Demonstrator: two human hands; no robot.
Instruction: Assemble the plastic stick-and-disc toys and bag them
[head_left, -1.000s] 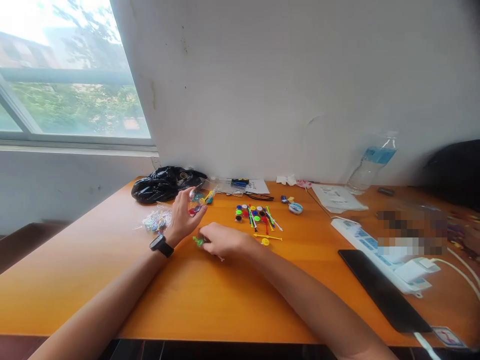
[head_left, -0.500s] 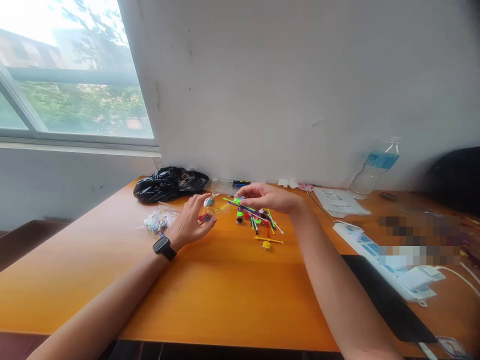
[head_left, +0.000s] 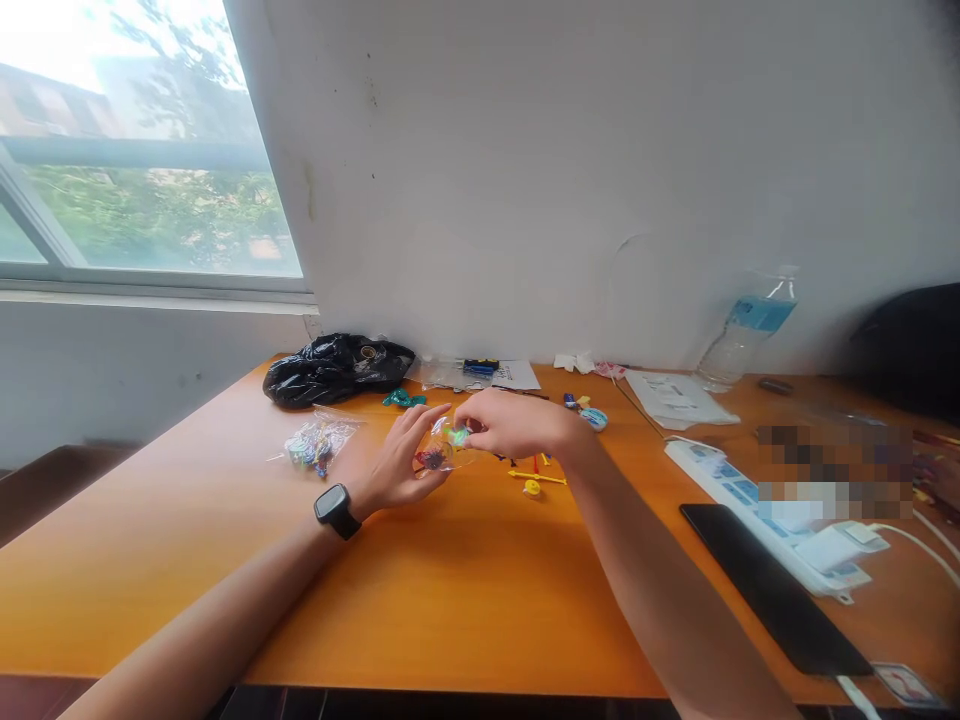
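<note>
My left hand point(head_left: 396, 462), with a black watch on its wrist, holds a small clear plastic bag point(head_left: 439, 436) between thumb and fingers. Dark and red pieces point(head_left: 431, 459) show inside the bag. My right hand point(head_left: 514, 420) is at the bag's right side, its fingers pinched on a bright green plastic piece point(head_left: 457, 437); whatever else it grips is hidden. Below this hand a yellow plastic stick point(head_left: 536, 478) and a round yellow piece point(head_left: 532, 489) lie on the table. More small coloured sticks are partly covered by the hand.
Another clear bag of coloured parts point(head_left: 311, 444) lies left of my hands. Behind are a black plastic bag point(head_left: 337, 370), a green wrapper point(head_left: 403, 398) and papers. To the right are a power strip point(head_left: 757, 520), a black phone-like slab point(head_left: 772, 590) and a leaning bottle point(head_left: 739, 335).
My right hand has moved left and down to the clear bag, bringing the green piece and sticks with it. Fewer parts show on the table. My left hand has shifted slightly right.
</note>
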